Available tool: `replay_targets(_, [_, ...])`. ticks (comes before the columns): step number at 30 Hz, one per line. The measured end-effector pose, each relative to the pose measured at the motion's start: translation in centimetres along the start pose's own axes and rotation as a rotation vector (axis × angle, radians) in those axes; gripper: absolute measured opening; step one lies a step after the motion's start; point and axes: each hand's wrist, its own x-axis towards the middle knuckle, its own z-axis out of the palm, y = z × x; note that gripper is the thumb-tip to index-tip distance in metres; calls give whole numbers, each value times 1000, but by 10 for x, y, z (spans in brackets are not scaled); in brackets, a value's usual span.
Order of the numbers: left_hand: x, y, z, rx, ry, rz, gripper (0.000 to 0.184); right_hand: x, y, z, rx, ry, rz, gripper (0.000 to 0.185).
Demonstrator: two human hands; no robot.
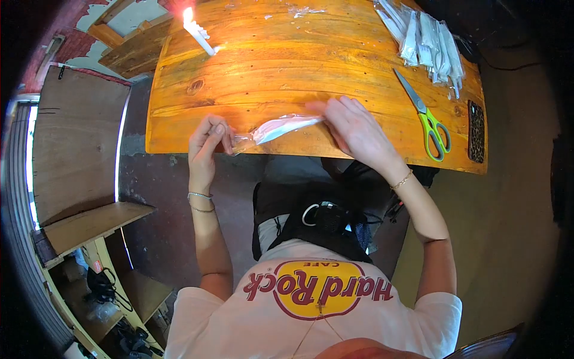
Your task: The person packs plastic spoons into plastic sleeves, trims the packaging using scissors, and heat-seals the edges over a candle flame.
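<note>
Near the table's front edge lies a long white item in clear plastic wrap [284, 127], stretched between both hands. My left hand [210, 137] pinches the loose clear end of the wrap, fingers closed. At the other end, my right hand [357, 131] has its fingers closed round the narrow tip; they are slightly blurred and partly hide that end. A lit white candle [200, 36] stands tilted on the wooden table [269, 72], beyond my left hand.
Green-handled scissors [426, 116] lie right of my right hand, blades pointing away. Beside them is a leopard-patterned phone or case [476, 131]. Several wrapped white packets [427, 48] are piled at the far right. Shelves [101, 263] stand at the lower left.
</note>
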Motion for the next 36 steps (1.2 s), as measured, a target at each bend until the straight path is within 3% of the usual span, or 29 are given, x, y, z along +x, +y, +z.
replay_targets(7, [2,4,-6,-172,64,65,29,2,0,-10,94,-58,10,62])
replay_targets(10, [6,25,22,-589,203,147,48,-7,-7,-15,869,-52,375,62])
replay_targets(13, [8,18,38,-423,-143,126,62,-16,-14,-10,1306,30,413,61])
replay_targets(16, [11,20,75,-501,-114,3,50,-22,-30,-9,1495,82,459,65])
replay_targets(20, [22,43,102,-465,-159,-63,35,-29,-36,-16,1371,116,524,68])
replay_targets(24, [21,57,117,-351,-219,-50,32,-17,-28,-41,980,346,461,47])
replay_targets(25, [19,61,122,-313,-228,-47,31,-12,-29,-51,1010,409,439,34])
replay_targets(28, [13,57,127,-214,-312,-44,27,5,-33,-66,996,416,384,29])
replay_targets(29, [11,58,128,-220,-323,-74,23,13,-36,-67,896,471,331,19])
replay_targets(33, [7,57,130,-234,-347,-100,21,20,-39,-72,1026,430,426,13])
replay_targets(36, [9,53,126,-67,-227,101,18,21,-39,-71,1031,449,409,11])
